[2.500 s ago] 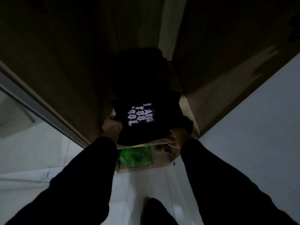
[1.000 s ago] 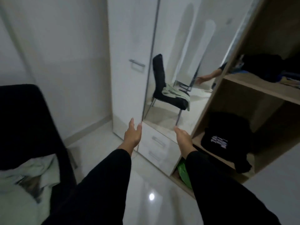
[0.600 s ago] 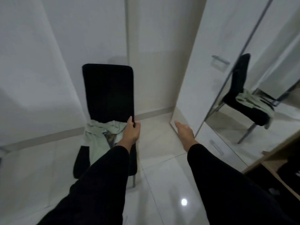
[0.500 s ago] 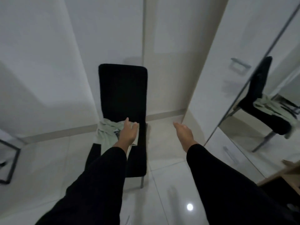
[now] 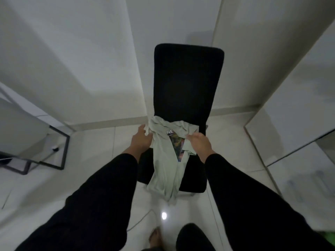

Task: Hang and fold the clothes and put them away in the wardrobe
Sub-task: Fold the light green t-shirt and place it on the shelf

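Shirt: a pale green shirt (image 5: 165, 165) lies crumpled on the black chair (image 5: 186, 84) — one end hangs off the seat.
Left hand (image 5: 142, 140): fingers spread, touching the shirt's top left edge.
Right hand (image 5: 199, 144): fingers curled down on the shirt — grip unclear.
Floor (image 5: 87, 160): white and shiny.

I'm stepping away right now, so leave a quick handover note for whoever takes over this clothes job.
Left hand: at the left edge of the pale green shirt, grip unclear.
Right hand: fingers curled over the shirt's upper right part.
The shirt lies crumpled on the black chair, one end hanging off the seat front.
Done: nothing visible here.
Left: lift the shirt, fold or hang it, put it in the wardrobe.
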The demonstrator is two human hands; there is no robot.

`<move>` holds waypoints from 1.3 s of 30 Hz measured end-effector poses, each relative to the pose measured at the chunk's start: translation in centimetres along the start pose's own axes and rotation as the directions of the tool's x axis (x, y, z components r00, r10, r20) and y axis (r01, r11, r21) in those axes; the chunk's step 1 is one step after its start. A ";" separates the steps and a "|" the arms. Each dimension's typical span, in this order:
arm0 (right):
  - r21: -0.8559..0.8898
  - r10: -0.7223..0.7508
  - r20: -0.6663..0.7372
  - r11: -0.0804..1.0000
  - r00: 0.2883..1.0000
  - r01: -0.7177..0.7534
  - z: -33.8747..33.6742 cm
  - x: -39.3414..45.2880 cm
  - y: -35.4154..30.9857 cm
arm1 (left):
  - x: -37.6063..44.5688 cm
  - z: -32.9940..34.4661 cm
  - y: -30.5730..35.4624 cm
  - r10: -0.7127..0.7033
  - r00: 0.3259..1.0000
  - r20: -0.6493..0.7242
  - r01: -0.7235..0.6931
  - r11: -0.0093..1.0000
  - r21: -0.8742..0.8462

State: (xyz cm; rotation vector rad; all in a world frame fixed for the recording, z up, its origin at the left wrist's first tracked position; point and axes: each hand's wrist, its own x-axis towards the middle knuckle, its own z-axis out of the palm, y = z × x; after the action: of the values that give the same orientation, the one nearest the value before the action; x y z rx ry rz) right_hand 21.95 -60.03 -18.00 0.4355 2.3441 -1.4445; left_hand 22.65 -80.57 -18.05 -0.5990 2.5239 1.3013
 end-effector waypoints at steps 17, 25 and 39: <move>-0.396 0.237 0.107 0.901 0.966 -0.177 6.6 22.9 5.2 | 23.5 7.8 -2.1 -0.092 0.989 0.113 0.039 0.915 0.402; -0.491 0.198 0.118 0.864 0.973 -0.117 9.1 29.7 10.2 | 31.9 13.0 -4.7 0.011 0.988 0.152 -0.102 0.787 0.609; -0.467 0.045 -0.064 0.881 0.997 -0.070 8.8 33.6 12.9 | 35.4 15.0 -6.1 0.162 0.982 0.098 -0.174 0.570 0.803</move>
State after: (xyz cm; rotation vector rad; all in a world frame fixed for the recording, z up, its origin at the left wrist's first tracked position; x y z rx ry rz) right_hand -1.15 -59.81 -46.95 0.4026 2.5856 -0.7964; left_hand -5.58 -80.30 -44.83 -0.1210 2.8125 0.0432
